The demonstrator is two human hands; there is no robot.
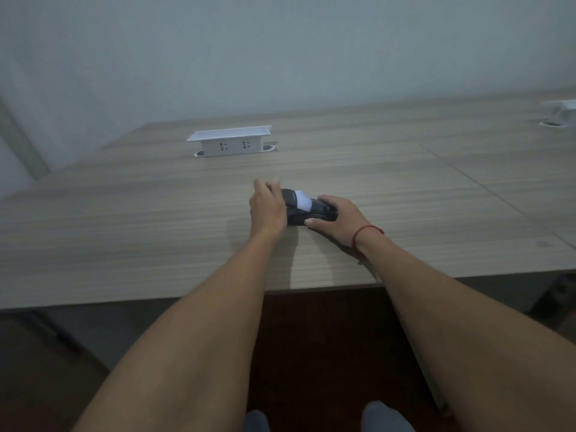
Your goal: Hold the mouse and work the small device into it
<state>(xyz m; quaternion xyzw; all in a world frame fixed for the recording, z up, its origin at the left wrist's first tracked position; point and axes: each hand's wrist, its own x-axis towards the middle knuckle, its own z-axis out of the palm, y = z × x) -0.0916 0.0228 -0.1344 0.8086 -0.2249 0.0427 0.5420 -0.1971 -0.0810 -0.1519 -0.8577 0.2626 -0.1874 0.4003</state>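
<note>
A small black device (300, 212) with a white paper roll (303, 202) showing in its open top lies on the wooden table (156, 232). My left hand (267, 207) is at its left end, fingers curled over the raised black lid. My right hand (338, 219) holds the device's right end, fingers over the top and thumb along the near side. A red string bracelet circles my right wrist. Much of the device is hidden under both hands.
A white pop-up socket box (230, 141) with two outlets stands on the table behind the hands. A second white box (561, 112) is at the far right edge. The table's front edge runs just below my forearms; my knees show at the bottom.
</note>
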